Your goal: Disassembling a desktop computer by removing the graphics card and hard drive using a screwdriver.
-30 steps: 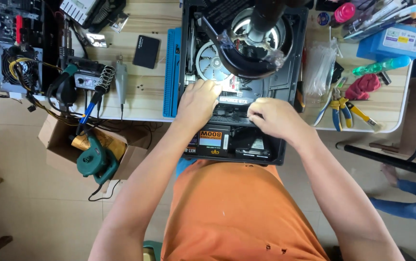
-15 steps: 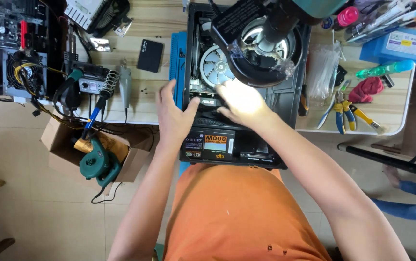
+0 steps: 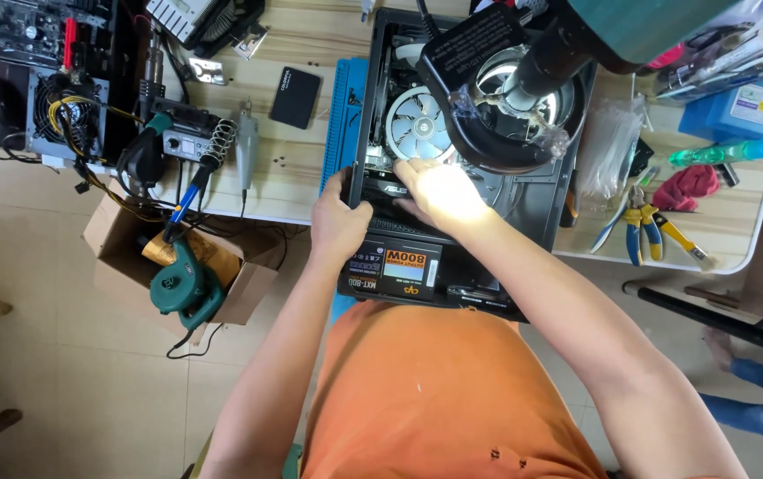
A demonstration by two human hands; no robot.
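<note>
Pliers point(image 3: 640, 223) right of computer case point(image 3: 541, 208)

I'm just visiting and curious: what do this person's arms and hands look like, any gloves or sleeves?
Both arms are bare from the shoulder down, with no gloves, watch or rings visible. The left hand and right hand are uncovered. The person wears an orange top with a few small dark spots.
</note>
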